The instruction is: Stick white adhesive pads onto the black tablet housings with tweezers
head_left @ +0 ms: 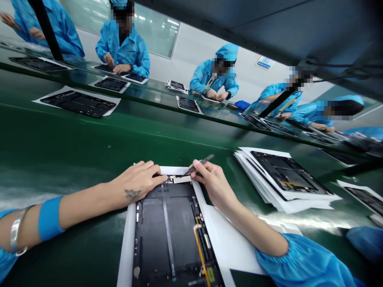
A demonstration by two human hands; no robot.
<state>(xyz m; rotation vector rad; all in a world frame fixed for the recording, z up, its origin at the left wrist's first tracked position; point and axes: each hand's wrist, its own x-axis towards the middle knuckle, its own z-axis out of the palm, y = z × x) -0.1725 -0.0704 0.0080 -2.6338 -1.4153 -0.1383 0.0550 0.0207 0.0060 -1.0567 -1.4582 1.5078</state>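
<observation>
An open tablet housing [179,215], black inside with an orange flex cable [198,243], lies on a white sheet in front of me. My left hand [143,181] is closed over its far left corner, thumb pressed on the small parts by the top edge. Between thumb and fingers of my right hand [209,179] are dark tweezers [201,164]. Their tip points down at a pale strip [182,179] along the housing's top edge; whether it touches the strip I cannot tell. The housing's near end runs out of view.
A stack of similar housings with white sheets [260,191] stands to the right on the green work surface [74,143]. Another housing [79,103] lies far left. Several co-workers in blue sit across the bench. A dark shelf [269,28] hangs overhead.
</observation>
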